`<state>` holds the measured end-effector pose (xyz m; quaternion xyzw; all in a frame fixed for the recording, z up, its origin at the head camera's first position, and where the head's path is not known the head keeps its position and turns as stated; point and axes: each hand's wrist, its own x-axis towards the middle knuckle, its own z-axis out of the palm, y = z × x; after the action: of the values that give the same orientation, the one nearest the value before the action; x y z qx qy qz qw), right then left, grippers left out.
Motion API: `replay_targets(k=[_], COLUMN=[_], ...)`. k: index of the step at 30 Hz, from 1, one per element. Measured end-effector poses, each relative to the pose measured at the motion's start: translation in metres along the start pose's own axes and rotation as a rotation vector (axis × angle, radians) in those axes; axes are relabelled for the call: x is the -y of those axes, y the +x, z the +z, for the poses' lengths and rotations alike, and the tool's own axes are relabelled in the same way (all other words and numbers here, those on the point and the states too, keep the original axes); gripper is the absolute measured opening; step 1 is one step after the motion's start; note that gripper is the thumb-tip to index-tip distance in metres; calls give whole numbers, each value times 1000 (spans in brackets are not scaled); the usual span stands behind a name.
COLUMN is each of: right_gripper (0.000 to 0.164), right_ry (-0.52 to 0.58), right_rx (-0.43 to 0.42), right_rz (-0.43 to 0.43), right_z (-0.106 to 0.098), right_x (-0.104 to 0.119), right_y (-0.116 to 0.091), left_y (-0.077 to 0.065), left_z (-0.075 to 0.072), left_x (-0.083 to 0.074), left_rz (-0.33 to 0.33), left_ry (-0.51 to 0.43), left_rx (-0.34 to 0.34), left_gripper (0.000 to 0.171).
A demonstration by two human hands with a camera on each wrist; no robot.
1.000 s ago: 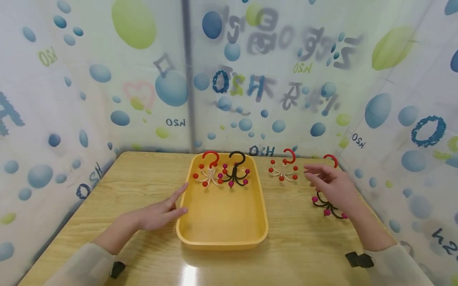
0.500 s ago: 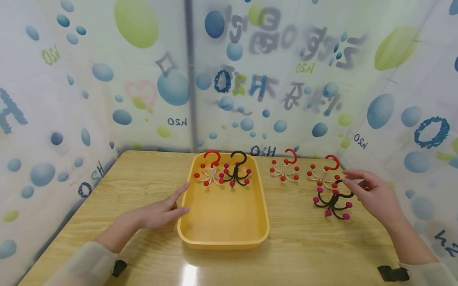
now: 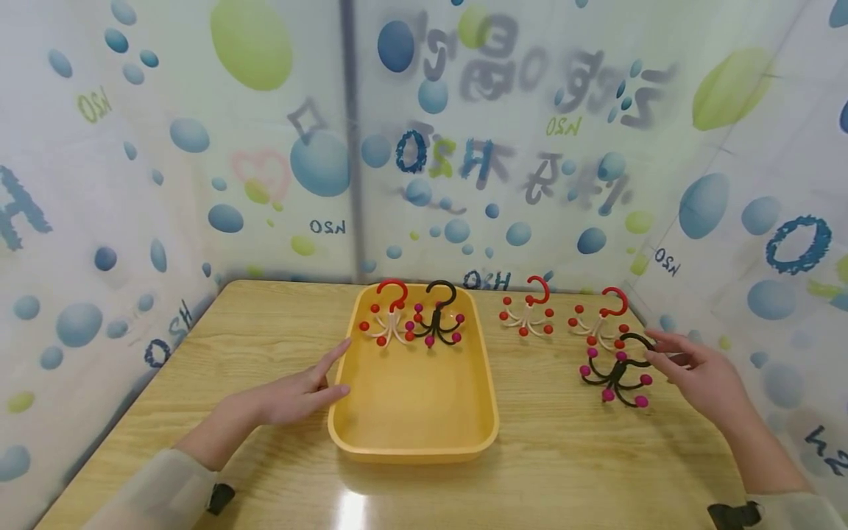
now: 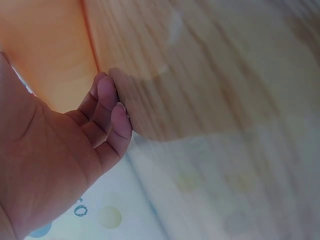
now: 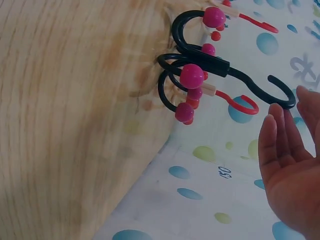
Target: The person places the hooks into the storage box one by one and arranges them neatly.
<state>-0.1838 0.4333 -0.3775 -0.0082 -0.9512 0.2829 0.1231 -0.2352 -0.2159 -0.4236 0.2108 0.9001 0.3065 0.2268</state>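
On the right of the table stands a black claw-like hanger (image 3: 618, 372) with magenta balls on its curved arms and a hook on top. My right hand (image 3: 705, 375) pinches that hook between thumb and fingertips; in the right wrist view the black hook (image 5: 288, 101) lies between them. Just behind it is a cream hanger (image 3: 601, 324) with red balls and a red hook. My left hand (image 3: 285, 401) has its fingers extended and touches the left rim of the yellow tray (image 3: 411, 412).
Inside the tray, at its far end, a cream hanger (image 3: 391, 321) and a black hanger (image 3: 436, 319) stand side by side. Another cream hanger (image 3: 528, 313) is right of the tray. A patterned curtain (image 3: 265, 250) surrounds the wooden table (image 3: 265, 324).
My right hand has moved right and down from beside the rear cream hanger to the black hanger's hook. The left hand stays at the tray rim.
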Motion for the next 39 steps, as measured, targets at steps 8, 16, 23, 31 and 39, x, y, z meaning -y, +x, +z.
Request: replay_targets(k=[8, 16, 23, 31, 39], right_gripper=[47, 51, 53, 51, 53], right_ry=[45, 74, 183, 213, 77], right_rx=[-43, -88, -71, -79, -100], right_rz=[25, 90, 91, 101, 130], right_z=[13, 22, 25, 26, 24], right_x=[-3, -5, -9, -9, -10], right_y=[-2, -1, -1, 0, -2], left_y=[1, 2, 2, 1, 1], left_z=[1, 0, 0, 1, 1], left_x=[3, 2, 2, 4, 2], left_rz=[14, 17, 14, 17, 32], left_ry=[-3, -4, 3, -4, -4], left_rx=[-5, -11, -16, -17, -22], left_gripper=[91, 91, 91, 91, 91])
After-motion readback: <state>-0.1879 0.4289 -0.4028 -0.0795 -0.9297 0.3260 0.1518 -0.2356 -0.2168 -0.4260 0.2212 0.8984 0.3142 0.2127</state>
